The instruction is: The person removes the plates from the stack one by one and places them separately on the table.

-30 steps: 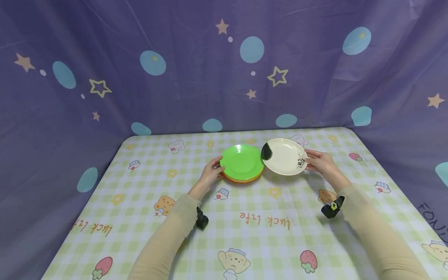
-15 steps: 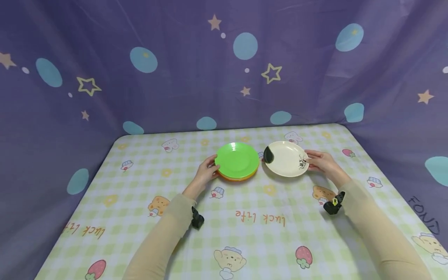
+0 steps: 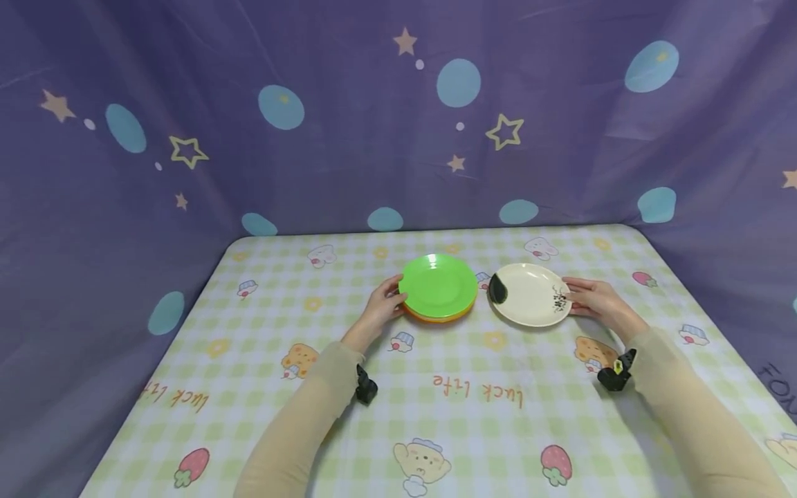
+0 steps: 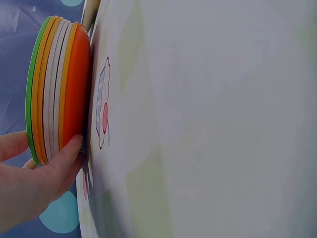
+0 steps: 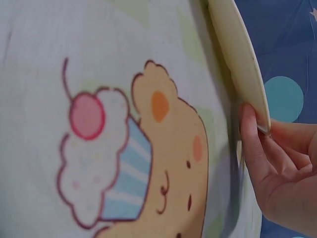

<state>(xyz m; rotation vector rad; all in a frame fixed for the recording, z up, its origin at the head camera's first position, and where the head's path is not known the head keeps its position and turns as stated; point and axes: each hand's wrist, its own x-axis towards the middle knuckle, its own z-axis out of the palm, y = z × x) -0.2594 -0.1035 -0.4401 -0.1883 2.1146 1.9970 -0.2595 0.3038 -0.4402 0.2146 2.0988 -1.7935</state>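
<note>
My left hand (image 3: 380, 308) grips the left rim of a stack of plates, thumb by the top rim and fingers low on its side. A bright green plate (image 3: 438, 285) tops the stack. Orange-yellow and white rims lie under it in the left wrist view, with a deep orange plate (image 4: 77, 89) at the bottom. My right hand (image 3: 599, 303) pinches the right rim of a white plate (image 3: 528, 295) with a black patch and a dark plant print. The right wrist view shows the white plate's underside (image 5: 237, 54) tilted near the cloth, with fingers beneath it.
A green-and-white checked tablecloth (image 3: 461, 429) with cartoon prints covers the table. Behind its far edge hangs a purple curtain (image 3: 349, 138) with stars and blue ovals. A small black device (image 3: 366, 386) sits at the left wrist, another black device (image 3: 616, 373) at the right.
The white plate, in my right hand, has moved right and nearer to me, opening a gap from the green plate. My left hand stays at the stack. The head view has shifted slightly.
</note>
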